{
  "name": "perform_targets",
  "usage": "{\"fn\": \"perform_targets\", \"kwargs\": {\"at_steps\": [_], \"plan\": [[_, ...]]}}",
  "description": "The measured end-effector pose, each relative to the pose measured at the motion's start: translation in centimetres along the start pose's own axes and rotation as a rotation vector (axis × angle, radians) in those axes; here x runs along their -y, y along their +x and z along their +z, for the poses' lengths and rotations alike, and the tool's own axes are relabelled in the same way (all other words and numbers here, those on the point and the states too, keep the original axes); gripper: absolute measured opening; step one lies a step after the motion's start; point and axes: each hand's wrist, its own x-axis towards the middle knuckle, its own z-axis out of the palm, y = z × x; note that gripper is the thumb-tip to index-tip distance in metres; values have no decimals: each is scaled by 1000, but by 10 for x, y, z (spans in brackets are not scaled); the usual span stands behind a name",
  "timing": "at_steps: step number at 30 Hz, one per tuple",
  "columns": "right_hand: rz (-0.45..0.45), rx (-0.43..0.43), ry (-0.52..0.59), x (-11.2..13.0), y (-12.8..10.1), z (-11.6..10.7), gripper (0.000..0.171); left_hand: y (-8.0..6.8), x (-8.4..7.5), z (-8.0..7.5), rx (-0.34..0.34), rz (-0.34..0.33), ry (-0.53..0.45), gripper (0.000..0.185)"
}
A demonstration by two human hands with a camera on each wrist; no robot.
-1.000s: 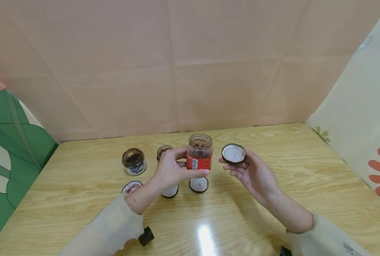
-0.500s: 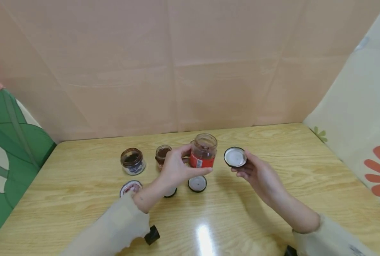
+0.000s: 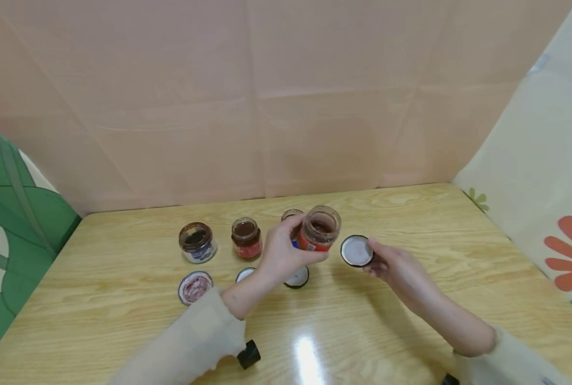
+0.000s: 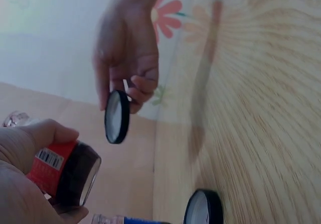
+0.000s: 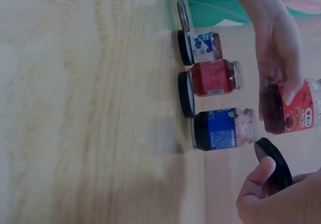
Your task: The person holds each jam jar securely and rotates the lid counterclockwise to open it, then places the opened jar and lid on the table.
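My left hand (image 3: 286, 254) grips a lidless glass jar (image 3: 320, 231) with a red label, raised over the table. Its mouth leans towards the head camera, and dark red contents show inside. In the left wrist view a barcode marks the red label (image 4: 49, 158). To the right of the jar, my right hand (image 3: 403, 270) pinches a black-rimmed lid (image 3: 357, 251) by its edge between thumb and fingers. The lid's white inside faces the head camera, and a small gap separates it from the jar. The right wrist view shows the lid's black outer side (image 5: 279, 162).
Behind the left hand stand a blueberry-pictured jar (image 3: 198, 243), a red-labelled jar (image 3: 246, 239) and a blue-labelled jar (image 5: 220, 128), all lidless. Nearer lie a stained lid (image 3: 196, 287) and two white-lined lids, one (image 3: 297, 277) partly behind the wrist. The wooden table (image 3: 363, 337) meets a draped backdrop (image 3: 218, 160).
The left hand has carried the jar rightwards and tipped its mouth towards the head camera. The right hand has lowered slightly, its lid now facing the camera more. More jars and lids show.
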Motion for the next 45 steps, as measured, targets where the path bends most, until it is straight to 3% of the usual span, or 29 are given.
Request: {"fn": "perform_targets", "kwargs": {"at_steps": [9,16,23,31,36,45], "plan": [[56,45,-63,-8,-3,-6,31,10,-6,18,1,-65,31,64],[61,93,-107,-16,-3,-9,40,16,-3,32,-2,-66,29,58],[61,169,-104,-26,-3,-11,37,23,0,44,-7,-118,-7,46],[63,199,-99,-28,-3,-10,41,31,11,56,-44,-181,-35,46],[63,227,-79,-32,-1,-12,36,37,18,65,-98,-196,30,50],[69,253,-60,-33,3,-15,32,41,31,74,-113,-197,112,46]]}}
